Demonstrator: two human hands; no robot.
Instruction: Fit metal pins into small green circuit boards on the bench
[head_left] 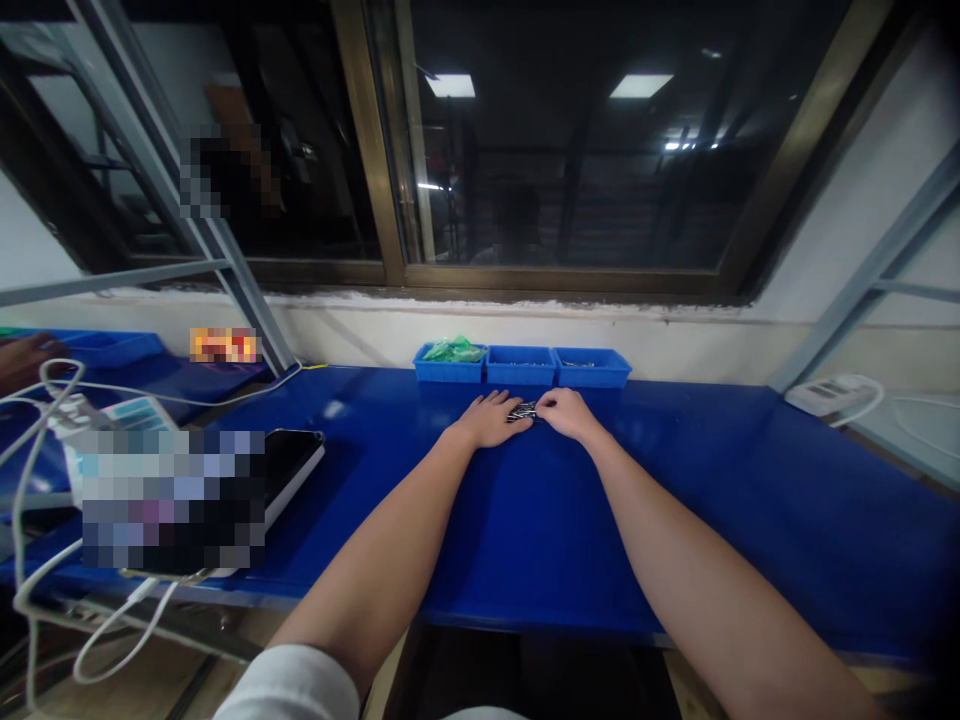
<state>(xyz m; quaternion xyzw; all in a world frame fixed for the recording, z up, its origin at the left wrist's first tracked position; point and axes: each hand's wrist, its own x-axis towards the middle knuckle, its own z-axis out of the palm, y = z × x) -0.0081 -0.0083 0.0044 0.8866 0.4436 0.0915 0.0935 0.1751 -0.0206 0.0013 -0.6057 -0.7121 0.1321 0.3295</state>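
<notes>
Blue work surface [720,500] runs along a white wall beneath a dark window [585,150] with a bronze-coloured frame; ceiling lights reflect in the glass. Far left, at the frame edge, another person's hand [22,360] sits just above a shallow blue tray [112,347]. Nearer the camera, white cables [34,520] loop over the surface edge and hang below it. Beside them lies a black tablet [294,465], mostly hidden by a blurred patch. A blurred packet [223,345] stands against the wall behind it. Centre back, three blue bins stand side by side against the wall. The left bin [431,369] holds green plastic bags [450,350]; the middle bin [521,368] and right bin [592,370] hold small metal pieces [577,364], too small to identify. Left hand [491,418] lies palm down, fingers extended toward the centre, with a white sleeve [289,685] visible on that arm near the camera. Right hand [570,412] is also palm down, fingers lightly curled. Both hands are nearly closed together and touch a small black-and-silver cluster [523,411] on the surface, just in front of the middle bin; whether either has hold of it cannot be told. Far right, a white power strip [829,395] with a white cord sits on a pale ledge [907,430].
</notes>
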